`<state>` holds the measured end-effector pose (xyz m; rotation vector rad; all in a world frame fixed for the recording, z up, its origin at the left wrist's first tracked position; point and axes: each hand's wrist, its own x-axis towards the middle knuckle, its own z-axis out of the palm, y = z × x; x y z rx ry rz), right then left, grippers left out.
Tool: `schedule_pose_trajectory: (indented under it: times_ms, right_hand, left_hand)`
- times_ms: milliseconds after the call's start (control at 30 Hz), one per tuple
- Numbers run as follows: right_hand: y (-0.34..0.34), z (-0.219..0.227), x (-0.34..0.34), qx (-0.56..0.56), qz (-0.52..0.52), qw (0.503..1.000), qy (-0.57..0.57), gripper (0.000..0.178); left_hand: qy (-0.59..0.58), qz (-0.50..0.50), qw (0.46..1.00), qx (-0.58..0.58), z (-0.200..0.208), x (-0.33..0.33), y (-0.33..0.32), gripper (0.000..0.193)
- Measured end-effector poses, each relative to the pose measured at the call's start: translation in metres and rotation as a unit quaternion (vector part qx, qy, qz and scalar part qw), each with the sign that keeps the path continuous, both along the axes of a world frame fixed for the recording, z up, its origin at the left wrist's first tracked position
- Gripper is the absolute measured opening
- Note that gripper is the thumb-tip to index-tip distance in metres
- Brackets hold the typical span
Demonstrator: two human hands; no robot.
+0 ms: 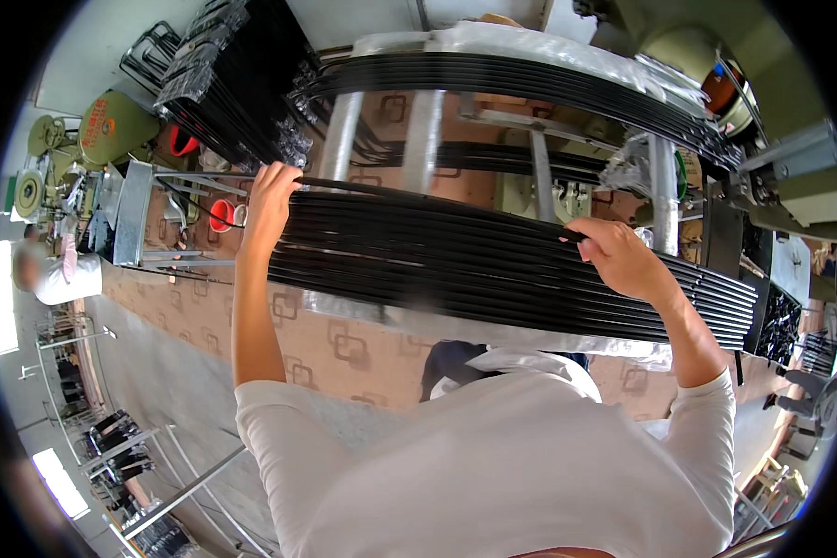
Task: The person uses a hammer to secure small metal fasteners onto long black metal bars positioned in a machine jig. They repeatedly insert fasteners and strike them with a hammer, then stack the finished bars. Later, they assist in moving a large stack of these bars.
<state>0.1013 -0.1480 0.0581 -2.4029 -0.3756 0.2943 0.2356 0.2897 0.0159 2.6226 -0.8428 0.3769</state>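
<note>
A long row of thin black rods (493, 279) lies side by side across a plastic-wrapped bench (363, 311), directly in front of the person's white-shirted torso, hiding most of the surface beneath. At its far edge, the left hand (272, 200) has its fingers curled over an upper rod (391, 192) toward the left, while the fingers of the right hand (623, 262) are clamped on it farther right, thumb and forefinger together. Beyond, wrapped bars (424, 139) stand close behind the row, and a second bundle of black rods (521, 73) rests across them. Crumpled clear plastic (631, 169) hangs near the right-hand bars. A metal stand (132, 216) crowds the left end, with a red bucket (221, 215) near the left forearm; black tubing (242, 98) partly wrapped in film is piled farther back. Green machinery (809, 177) closes in at the upper right. At far left, a co-worker (70, 279) in white is near a rounded green housing (116, 128) marked with red characters, small and bent by the lens.
</note>
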Motion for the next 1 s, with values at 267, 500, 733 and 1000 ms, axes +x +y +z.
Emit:
schedule_pose_trajectory:
  times_ms: [267,500,733,1000]
  right_hand:
    - [0.126,-0.001,0.042,-0.059,0.053,0.996,0.044,0.010]
    - [0.184,-0.034,0.084,0.004,0.028,1.000,-0.008,0.017]
    - [0.274,-0.024,0.102,0.051,-0.015,0.998,0.026,0.020]
    - [0.345,-0.032,0.116,0.178,-0.075,0.981,-0.019,0.028]
  left_hand:
    - [-0.003,-0.029,0.999,-0.017,-0.018,0.036,0.091,0.009]
    - [-0.016,-0.007,0.999,0.031,-0.008,0.044,0.161,0.007]
    - [-0.101,-0.020,0.992,0.079,0.053,0.054,0.245,0.011]
    - [-0.255,-0.035,0.957,0.133,0.168,0.083,0.282,0.012]
